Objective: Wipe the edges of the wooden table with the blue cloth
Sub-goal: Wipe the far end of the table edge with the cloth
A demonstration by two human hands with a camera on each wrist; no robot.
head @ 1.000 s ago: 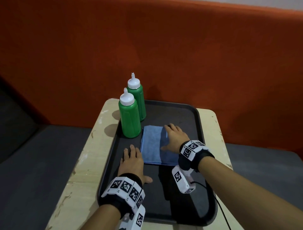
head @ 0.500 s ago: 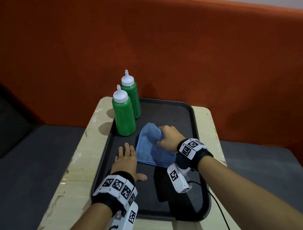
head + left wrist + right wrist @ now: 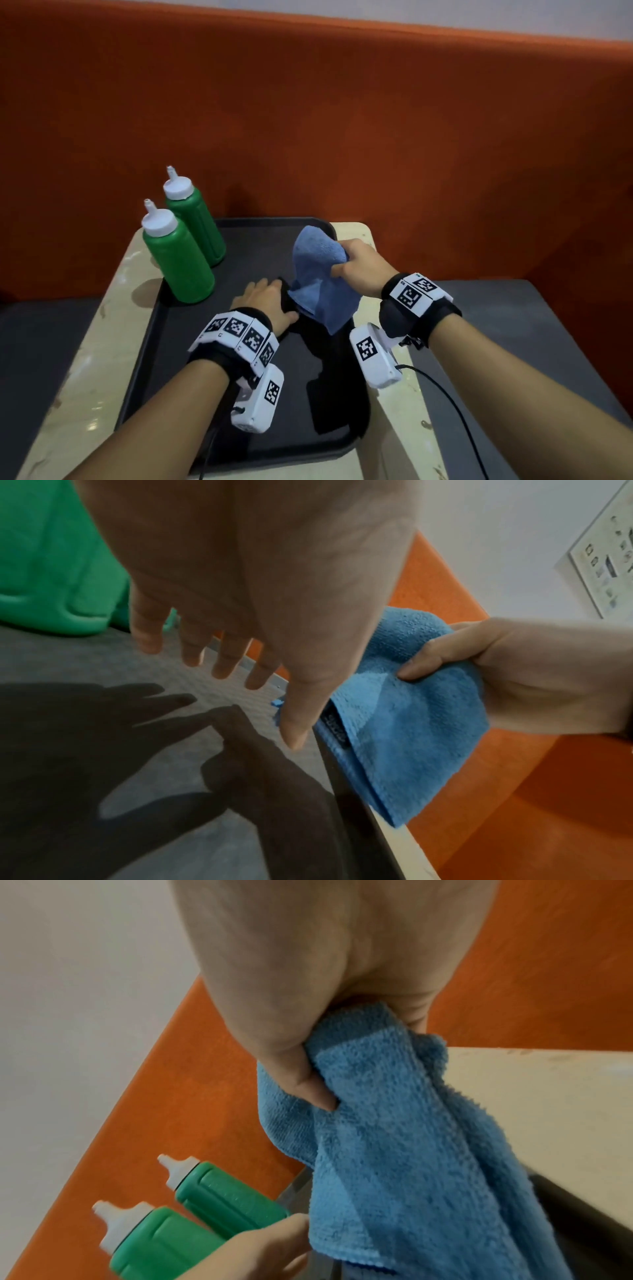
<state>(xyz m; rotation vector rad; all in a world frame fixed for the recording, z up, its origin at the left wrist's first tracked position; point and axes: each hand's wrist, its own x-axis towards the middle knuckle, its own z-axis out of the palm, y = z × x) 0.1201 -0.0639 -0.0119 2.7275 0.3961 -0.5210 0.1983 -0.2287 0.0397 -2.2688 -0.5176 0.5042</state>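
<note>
The blue cloth [image 3: 317,277] hangs bunched in the air over the right side of the black tray [image 3: 191,349], gripped by my right hand [image 3: 356,265]. In the right wrist view the thumb and curled fingers of my right hand [image 3: 308,1053] clamp the cloth [image 3: 394,1137], and its lower end dangles. My left hand [image 3: 265,303] lies flat, fingers spread, just above or on the tray floor beside the cloth's hanging end. The left wrist view shows the straight fingers [image 3: 222,664] over the tray [image 3: 103,669] and the cloth [image 3: 404,723] to their right. The pale wooden table [image 3: 102,325] carries the tray.
Two green squeeze bottles [image 3: 178,253] with white caps stand at the tray's far left corner. An orange backrest [image 3: 342,137] rises right behind the table. A dark grey seat [image 3: 513,308] lies on both sides. A black cable [image 3: 445,394] runs from my right wrist.
My right hand has gathered the flat cloth, lifted it off the tray and carried it up and to the right. My left hand has stayed flat on the tray.
</note>
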